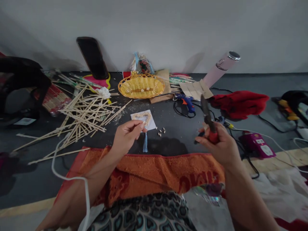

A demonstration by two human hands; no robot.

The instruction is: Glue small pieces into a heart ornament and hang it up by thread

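My left hand [128,134] is pinched shut at the fingertips, apparently on a small pale wooden piece [144,123]. Beneath those fingertips lies a white card [151,124] bearing a heart-like outline of small wooden bits [137,115], partly covered by the hand. A blue tassel [145,143] hangs below the card on the dark tabletop. Several short cut stick pieces [160,132] lie right of it. My right hand [220,141] is wrapped around red-handled cutters [213,133], their dark jaws [205,107] pointing away from me and slightly blurred.
Loose wooden sticks [89,112] spread across the left. At the back stand a yellow basket [141,86], a phone [92,57] and a pink flask [221,69]. A blue glue gun [187,102], red cloth [240,103] and purple socket box [257,145] lie right; an orange towel [154,170] covers the front edge.
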